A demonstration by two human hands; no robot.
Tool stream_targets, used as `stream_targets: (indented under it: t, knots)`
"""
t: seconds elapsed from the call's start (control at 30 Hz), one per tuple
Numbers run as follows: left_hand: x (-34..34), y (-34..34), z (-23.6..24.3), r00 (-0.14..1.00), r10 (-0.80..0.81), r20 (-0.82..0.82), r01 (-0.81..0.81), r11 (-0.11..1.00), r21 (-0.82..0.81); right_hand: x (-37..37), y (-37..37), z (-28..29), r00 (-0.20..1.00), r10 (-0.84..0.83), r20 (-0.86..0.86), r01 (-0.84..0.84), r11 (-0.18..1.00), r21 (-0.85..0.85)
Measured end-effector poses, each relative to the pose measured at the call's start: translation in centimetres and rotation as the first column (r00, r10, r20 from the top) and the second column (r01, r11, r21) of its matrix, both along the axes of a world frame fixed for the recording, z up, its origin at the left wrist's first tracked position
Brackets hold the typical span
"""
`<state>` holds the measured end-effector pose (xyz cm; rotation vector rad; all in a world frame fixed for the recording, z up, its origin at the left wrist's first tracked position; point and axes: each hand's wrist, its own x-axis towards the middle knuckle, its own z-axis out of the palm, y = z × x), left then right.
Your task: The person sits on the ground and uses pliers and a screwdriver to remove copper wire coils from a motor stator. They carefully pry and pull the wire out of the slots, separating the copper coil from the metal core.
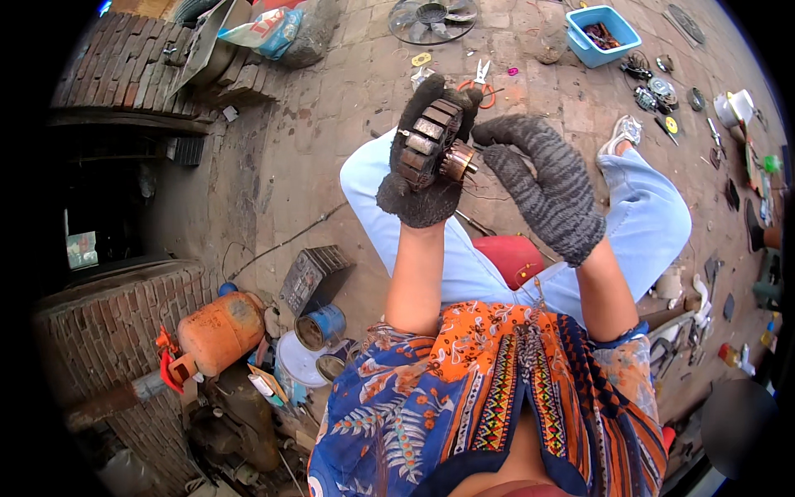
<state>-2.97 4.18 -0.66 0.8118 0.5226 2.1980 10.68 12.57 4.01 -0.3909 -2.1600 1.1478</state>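
Note:
My left hand (422, 195), in a dark knitted glove, is wrapped round a motor armature (424, 141) and holds it above my lap. Its metal core segments face up, and the copper commutator (457, 161) with a short shaft points to the right. Fine loose wires trail near the commutator. My right hand (546, 178), in a grey-black striped glove, is just right of it, thumb and forefinger brought together in a pinch. Whatever lies between those fingertips is too small to make out. Beyond the left hand, orange-handled scissors (483, 83) lie on the brick floor.
A blue bin (603, 37) with coppery scraps stands far right, near motor parts (658, 93). A fan (432, 18) lies ahead. Between my legs sits a red object (512, 258). At left are an orange gas cylinder (222, 334), a metal box (313, 277) and a tin can (321, 327).

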Motion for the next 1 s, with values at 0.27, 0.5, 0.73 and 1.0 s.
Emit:
stream_targets:
  t: [0.27, 0.5, 0.73, 1.0]
  knots:
    - [4.1, 1.3, -0.1, 0.753, -0.386, 0.532, 0.324, 0.922, 0.211, 0.8, -0.8, -2.3, 0.993, -0.044, -0.108, -0.008, 0.898, -0.44]
    - [3.5, 2.6, -1.3, 0.59, -0.382, 0.712, 0.578, 0.815, -0.042, 2.5, 1.1, -3.4, 0.981, -0.196, -0.017, 0.166, 0.87, -0.464]
    - [4.8, 2.0, -0.7, 0.835, -0.072, 0.545, 0.384, 0.786, -0.485, 4.1, 1.1, -2.8, 0.998, -0.039, 0.041, 0.044, 0.989, -0.144]
    - [4.9, 0.4, -1.6, 0.833, -0.275, 0.48, 0.358, 0.93, -0.088, 4.7, -1.1, 0.0, 0.984, -0.178, -0.01, 0.176, 0.981, -0.078]
